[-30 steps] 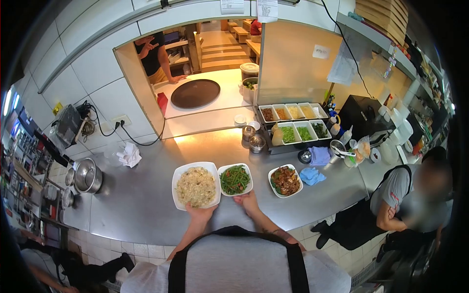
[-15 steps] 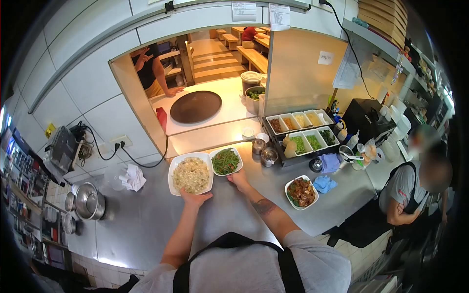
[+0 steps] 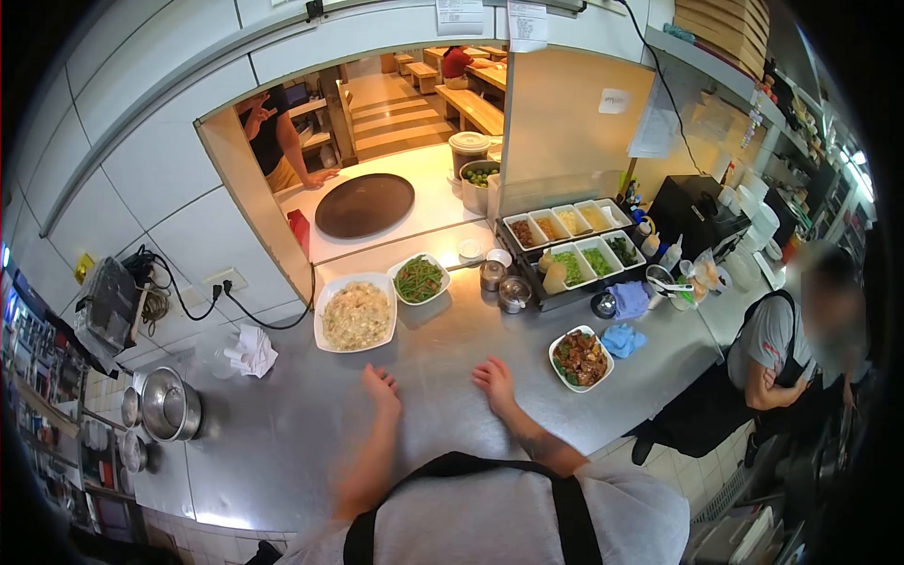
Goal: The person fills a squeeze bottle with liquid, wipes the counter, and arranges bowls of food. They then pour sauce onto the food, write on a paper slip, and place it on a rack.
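A square white dish of fried rice (image 3: 356, 316) rests on the steel counter below the serving window. A smaller white bowl of green beans (image 3: 421, 281) stands beside it on the right. My left hand (image 3: 381, 388) is just in front of the rice dish, apart from it, empty, with its fingers loosely spread. Holding nothing, my right hand (image 3: 493, 382) hovers over the counter with fingers apart, between the beans and a white bowl of glazed meat with greens (image 3: 580, 360) farther right.
A round brown tray (image 3: 365, 205) lies on the window ledge, near another person's arm (image 3: 299, 160). Topping containers (image 3: 570, 247) and two small jars (image 3: 514, 294) stand at the back. Metal bowls (image 3: 170, 405) are at left, blue cloths (image 3: 622, 340) at right. A co-worker (image 3: 767, 363) stands at right.
Both hands have let go of the rice dish and the bean bowl and drawn back toward me. The right hand has also shifted right. The dishes stay on the counter.
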The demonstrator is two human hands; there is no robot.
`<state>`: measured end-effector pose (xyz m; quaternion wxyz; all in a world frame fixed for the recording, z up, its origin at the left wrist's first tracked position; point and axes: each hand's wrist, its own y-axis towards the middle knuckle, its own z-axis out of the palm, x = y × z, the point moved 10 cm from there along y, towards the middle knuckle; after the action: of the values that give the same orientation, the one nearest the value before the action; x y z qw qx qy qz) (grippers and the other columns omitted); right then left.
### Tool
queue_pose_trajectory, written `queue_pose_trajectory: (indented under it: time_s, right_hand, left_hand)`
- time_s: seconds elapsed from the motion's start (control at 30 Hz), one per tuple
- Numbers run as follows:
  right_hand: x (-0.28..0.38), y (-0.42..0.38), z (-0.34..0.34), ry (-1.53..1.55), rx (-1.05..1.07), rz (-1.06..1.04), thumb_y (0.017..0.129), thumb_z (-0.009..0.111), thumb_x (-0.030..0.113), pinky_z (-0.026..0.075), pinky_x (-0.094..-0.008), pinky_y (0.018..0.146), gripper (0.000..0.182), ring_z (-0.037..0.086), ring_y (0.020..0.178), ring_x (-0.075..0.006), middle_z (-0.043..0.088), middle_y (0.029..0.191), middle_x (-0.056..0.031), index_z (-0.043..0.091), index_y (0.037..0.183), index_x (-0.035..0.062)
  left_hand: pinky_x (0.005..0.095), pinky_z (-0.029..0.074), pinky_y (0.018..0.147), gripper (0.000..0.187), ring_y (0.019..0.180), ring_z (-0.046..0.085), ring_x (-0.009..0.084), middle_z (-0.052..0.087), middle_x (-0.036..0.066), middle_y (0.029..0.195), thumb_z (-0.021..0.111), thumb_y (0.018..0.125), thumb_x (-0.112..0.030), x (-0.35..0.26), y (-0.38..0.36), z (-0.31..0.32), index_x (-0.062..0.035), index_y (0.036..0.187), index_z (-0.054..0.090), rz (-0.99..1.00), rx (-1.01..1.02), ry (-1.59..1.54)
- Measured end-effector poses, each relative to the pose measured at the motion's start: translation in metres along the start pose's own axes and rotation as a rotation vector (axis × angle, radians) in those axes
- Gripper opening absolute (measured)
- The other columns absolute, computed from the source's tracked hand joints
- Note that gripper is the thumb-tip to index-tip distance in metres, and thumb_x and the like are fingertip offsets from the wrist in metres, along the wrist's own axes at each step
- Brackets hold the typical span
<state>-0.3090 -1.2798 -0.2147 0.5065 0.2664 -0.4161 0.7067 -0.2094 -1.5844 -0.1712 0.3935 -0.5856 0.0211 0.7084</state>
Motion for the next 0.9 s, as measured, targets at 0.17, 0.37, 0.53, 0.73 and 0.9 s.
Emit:
queue_pose_trajectory:
  time_s: [0.17,0.37,0.53,0.73,0.9]
  right_hand:
    - [0.053,-0.085,-0.145,0.322,-0.626,-0.359,0.100,0.046,0.032,0.055,-0.0358,0.068,0.031,0.065,0.083,-0.0258,0.059,0.095,-0.0126,0.046,0.118,0.0064]
    - [0.120,-0.087,-0.203,0.115,-0.628,-0.428,0.102,0.033,0.020,0.059,-0.0347,0.064,0.038,0.069,0.077,-0.0271,0.060,0.105,-0.0177,0.037,0.132,-0.0017]
    - [0.143,-0.097,-0.187,-0.321,-0.603,-0.464,0.099,0.033,0.009,0.060,-0.0324,0.059,0.041,0.070,0.069,-0.0257,0.063,0.097,-0.0194,0.030,0.137,-0.0053]
    - [0.162,-0.095,-0.191,-0.453,-0.640,-0.396,0.091,0.042,0.002,0.058,-0.0334,0.049,0.031,0.069,0.059,-0.0260,0.066,0.083,-0.0197,0.049,0.118,-0.0117]
    - [0.156,-0.093,-0.194,-0.500,-0.573,-0.303,0.090,0.042,0.000,0.060,-0.0344,0.050,0.029,0.069,0.058,-0.0278,0.066,0.082,-0.0212,0.050,0.112,-0.0154]
  left_hand:
    - [0.0349,0.042,0.074,0.033,0.084,0.047,0.0233,0.048,0.015,0.099,0.048,0.092,-0.011,0.002,-0.090,-0.002,0.0037,0.121,0.044,0.894,0.160,0.655]
    - [0.0351,0.043,0.074,0.031,0.084,0.050,0.0268,0.046,0.018,0.102,0.049,0.090,-0.007,-0.008,-0.101,0.013,0.0066,0.118,0.044,0.871,0.200,0.665]
    - [0.0362,0.044,0.074,0.032,0.083,0.051,0.0274,0.046,0.019,0.104,0.049,0.090,-0.007,-0.012,-0.104,0.009,0.0068,0.118,0.045,0.897,0.167,0.668]
    - [0.0374,0.045,0.073,0.027,0.082,0.053,0.0298,0.048,0.020,0.104,0.049,0.088,-0.006,-0.016,-0.103,0.009,0.0074,0.112,0.047,0.939,0.153,0.658]
    - [0.0374,0.045,0.073,0.024,0.082,0.053,0.0287,0.049,0.019,0.100,0.049,0.089,-0.008,-0.014,-0.101,0.012,0.0059,0.109,0.048,0.924,0.162,0.658]
